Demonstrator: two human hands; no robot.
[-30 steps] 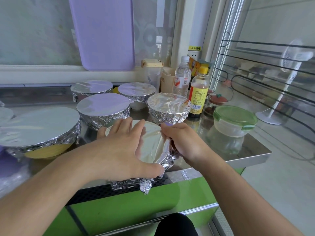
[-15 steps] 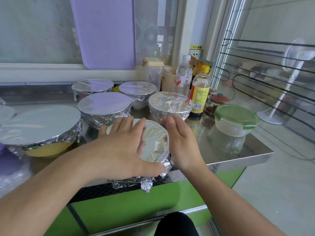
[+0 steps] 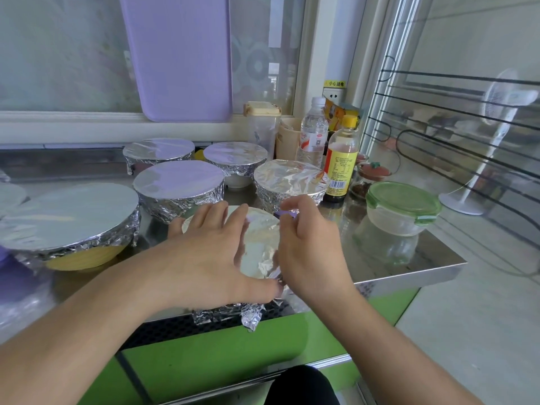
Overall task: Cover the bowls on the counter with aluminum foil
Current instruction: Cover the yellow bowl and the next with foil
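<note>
A foil-covered bowl (image 3: 260, 244) stands at the counter's front edge, its foil skirt (image 3: 228, 314) crumpled and hanging over the edge. My left hand (image 3: 210, 258) lies flat on the foil top, fingers spread and thumb pressing the near rim. My right hand (image 3: 309, 249) is at the bowl's right side, fingers loosely curled and lifted above the far rim, palm against the foil at the side. Behind it stand several other foil-covered bowls (image 3: 179, 187), among them a large yellow one (image 3: 70, 217) at the left.
A sauce bottle (image 3: 340, 162), a water bottle (image 3: 314, 133), a cup and a small jar crowd the back right. A green-lidded clear container (image 3: 403, 207) sits at the right on the steel counter (image 3: 409, 264). A purple board (image 3: 178, 54) leans on the window.
My right hand moved from pinching the foil at the bowl's right rim to lying along its side, then lifted its fingers off the far rim. My left hand stayed on top.
</note>
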